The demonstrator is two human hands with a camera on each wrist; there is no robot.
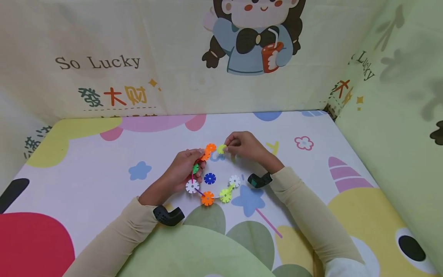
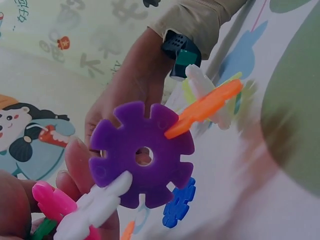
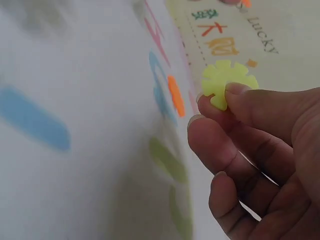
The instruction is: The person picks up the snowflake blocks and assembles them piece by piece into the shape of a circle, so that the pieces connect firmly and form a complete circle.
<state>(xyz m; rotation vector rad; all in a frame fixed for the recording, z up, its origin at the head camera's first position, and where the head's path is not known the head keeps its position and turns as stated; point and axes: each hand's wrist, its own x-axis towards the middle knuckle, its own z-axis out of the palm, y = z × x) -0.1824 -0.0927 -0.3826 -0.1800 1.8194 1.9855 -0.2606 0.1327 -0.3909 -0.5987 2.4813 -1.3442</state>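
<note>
My left hand (image 1: pixel 183 167) grips one end of a chain of notched plastic snowflake discs. An orange disc (image 1: pixel 205 155) is at its thumb. From there the chain curves toward me through green, pink, a white disc (image 1: pixel 192 186), a purple disc (image 2: pixel 142 155), an orange disc (image 1: pixel 207 198) and yellow to another white disc (image 1: pixel 234 181). Between thumb and index finger, my right hand (image 1: pixel 243 146) pinches a single yellow snowflake disc (image 3: pixel 227 80). It is held apart from the chain. A second orange disc (image 1: pixel 211 147) sits between the hands; its contact with the chain is unclear.
Inside the chain's curve, a blue snowflake disc (image 1: pixel 210 178) lies alone on the table. The table (image 1: pixel 104 181) wears a printed cartoon cover. Printed cloth walls (image 1: pixel 173 77) stand behind and at the sides. Each wrist carries a black camera (image 1: pixel 259 180).
</note>
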